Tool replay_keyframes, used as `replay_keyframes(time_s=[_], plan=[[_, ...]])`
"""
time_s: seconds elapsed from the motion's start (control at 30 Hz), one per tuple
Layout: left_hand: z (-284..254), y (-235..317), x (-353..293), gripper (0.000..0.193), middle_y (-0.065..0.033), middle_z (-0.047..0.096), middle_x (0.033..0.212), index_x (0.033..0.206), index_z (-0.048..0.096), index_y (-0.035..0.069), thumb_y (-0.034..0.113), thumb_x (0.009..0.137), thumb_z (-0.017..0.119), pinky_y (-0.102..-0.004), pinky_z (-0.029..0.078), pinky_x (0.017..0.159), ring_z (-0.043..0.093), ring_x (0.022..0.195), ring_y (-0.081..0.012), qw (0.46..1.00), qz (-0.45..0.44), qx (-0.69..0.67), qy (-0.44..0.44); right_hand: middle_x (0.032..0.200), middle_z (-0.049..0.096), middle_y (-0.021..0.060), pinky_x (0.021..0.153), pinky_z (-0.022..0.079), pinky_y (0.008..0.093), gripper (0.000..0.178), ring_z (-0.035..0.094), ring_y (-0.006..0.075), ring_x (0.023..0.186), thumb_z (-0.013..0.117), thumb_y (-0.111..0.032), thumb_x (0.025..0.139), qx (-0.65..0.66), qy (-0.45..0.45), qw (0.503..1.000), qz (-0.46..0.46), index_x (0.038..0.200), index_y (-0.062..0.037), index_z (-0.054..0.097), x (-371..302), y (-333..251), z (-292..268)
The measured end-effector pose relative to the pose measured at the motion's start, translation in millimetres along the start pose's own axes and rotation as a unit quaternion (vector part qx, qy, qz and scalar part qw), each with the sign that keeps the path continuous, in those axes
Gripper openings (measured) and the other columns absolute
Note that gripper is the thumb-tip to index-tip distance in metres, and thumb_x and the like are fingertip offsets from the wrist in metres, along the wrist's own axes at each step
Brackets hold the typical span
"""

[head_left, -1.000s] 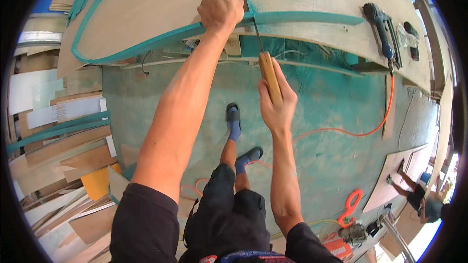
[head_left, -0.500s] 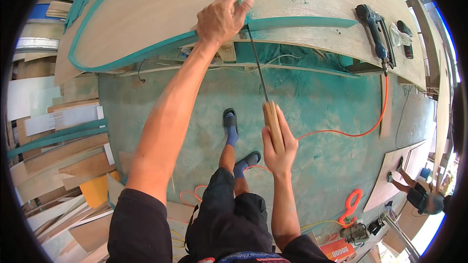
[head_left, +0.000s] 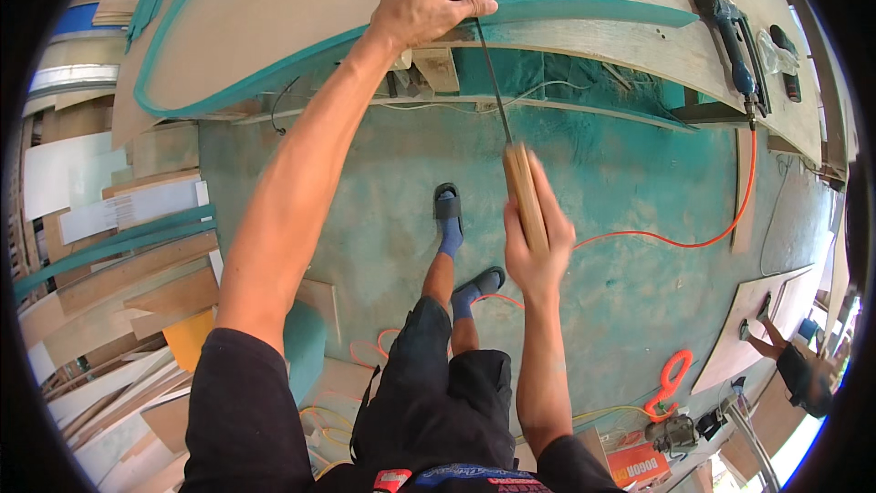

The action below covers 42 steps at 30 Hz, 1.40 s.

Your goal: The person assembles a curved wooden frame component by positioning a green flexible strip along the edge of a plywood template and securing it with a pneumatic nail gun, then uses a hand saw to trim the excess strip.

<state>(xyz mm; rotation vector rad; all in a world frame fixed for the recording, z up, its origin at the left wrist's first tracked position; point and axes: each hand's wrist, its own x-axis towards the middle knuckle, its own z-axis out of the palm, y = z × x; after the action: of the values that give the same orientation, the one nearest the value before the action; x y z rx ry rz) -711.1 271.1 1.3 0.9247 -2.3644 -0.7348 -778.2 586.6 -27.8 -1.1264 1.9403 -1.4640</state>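
Note:
My right hand [head_left: 540, 242] is wrapped around the wooden handle [head_left: 527, 196] of a long tool with a thin dark blade [head_left: 494, 82]; whether it is a file or a narrow saw I cannot tell. The blade runs up to the worktop's near edge, where its tip disappears under my left hand [head_left: 429, 5]. That hand is closed, thumb and fingers pinched together at the junction of the teal strips; what they pinch is hidden. To the right of it a curved teal strip [head_left: 593, 10] stands on the pale plywood panel [head_left: 292, 9], and another curved teal edge [head_left: 141, 73] rounds the panel's left end.
A nail gun [head_left: 733, 41] with an orange air hose [head_left: 675, 239] lies on the worktop's right, beside a dark hand tool [head_left: 785, 59]. Stacked board offcuts [head_left: 137, 265] line the left. Below right are a coiled orange hose [head_left: 671, 379] and another person [head_left: 798, 370].
My left hand has gone from loosely spread fingers to a pinch at the strip junction. The right hand and tool have shifted slightly up and right in the picture, as has the whole view.

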Motion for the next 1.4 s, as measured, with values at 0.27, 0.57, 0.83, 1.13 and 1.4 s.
replay_keyframes(time_s=[0.27, 0.57, 0.83, 1.13, 1.4], plan=[[-5.3, -1.6, 0.5, 0.030, -0.0029, 0.075, 0.084, 0.087, 0.083, 0.018, 0.047, 0.082, 0.077, -0.0376, 0.056, 0.074, 0.071, 0.080, -0.0237, 1.000, -0.005, 0.017, 0.006, 0.114, 0.074, 0.0113, 0.087, 0.051, 0.0244, 0.051, 0.063, 0.0088, 0.098, 0.065, 0.001, 0.093, 0.036, -0.014, 0.999, 0.017, 0.143, 0.0014, 0.058, -20.2, -5.3, -9.2], [7.1, -5.9, 3.9, 0.033, 0.0042, 0.075, 0.083, 0.088, 0.084, 0.025, 0.056, 0.082, 0.077, -0.0373, 0.056, 0.074, 0.071, 0.080, -0.0199, 0.998, 0.004, 0.062, 0.007, 0.115, 0.076, 0.0170, 0.084, 0.054, 0.0254, 0.056, 0.072, 0.0129, 0.096, 0.062, 0.006, 0.087, -0.003, -0.015, 0.998, 0.058, 0.143, -0.0017, 0.060, 34.9, -6.8, 15.2], [7.9, -5.9, 5.0, 0.035, 0.0034, 0.077, 0.085, 0.088, 0.084, 0.023, 0.057, 0.082, 0.077, -0.0392, 0.057, 0.075, 0.072, 0.081, -0.0210, 0.999, 0.005, 0.052, 0.001, 0.118, 0.074, 0.0185, 0.083, 0.054, 0.0256, 0.058, 0.072, 0.0127, 0.095, 0.062, 0.006, 0.088, 0.033, -0.011, 0.999, 0.031, 0.145, -0.0028, 0.058, 30.2, 4.8, 19.2], [-6.4, 16.6, 3.5, 0.034, -0.0132, 0.076, 0.086, 0.085, 0.081, 0.008, 0.041, 0.083, 0.078, -0.0401, 0.055, 0.074, 0.073, 0.081, -0.0308, 1.000, -0.010, -0.005, -0.019, 0.112, 0.076, 0.0185, 0.078, 0.053, 0.0243, 0.059, 0.068, 0.0082, 0.087, 0.064, 0.004, 0.089, 0.006, -0.006, 1.000, 0.027, 0.146, -0.0067, 0.058, -16.1, -3.0, -10.2], [-7.1, 9.5, 0.3, 0.033, -0.0120, 0.077, 0.086, 0.084, 0.081, 0.009, 0.041, 0.083, 0.078, -0.0394, 0.056, 0.074, 0.074, 0.082, -0.0302, 1.000, -0.015, -0.007, -0.014, 0.117, 0.076, 0.0169, 0.082, 0.053, 0.0251, 0.056, 0.070, 0.0116, 0.090, 0.062, 0.005, 0.088, -0.002, -0.004, 1.000, -0.008, 0.144, -0.0006, 0.058, -13.1, 6.9, -4.0]])
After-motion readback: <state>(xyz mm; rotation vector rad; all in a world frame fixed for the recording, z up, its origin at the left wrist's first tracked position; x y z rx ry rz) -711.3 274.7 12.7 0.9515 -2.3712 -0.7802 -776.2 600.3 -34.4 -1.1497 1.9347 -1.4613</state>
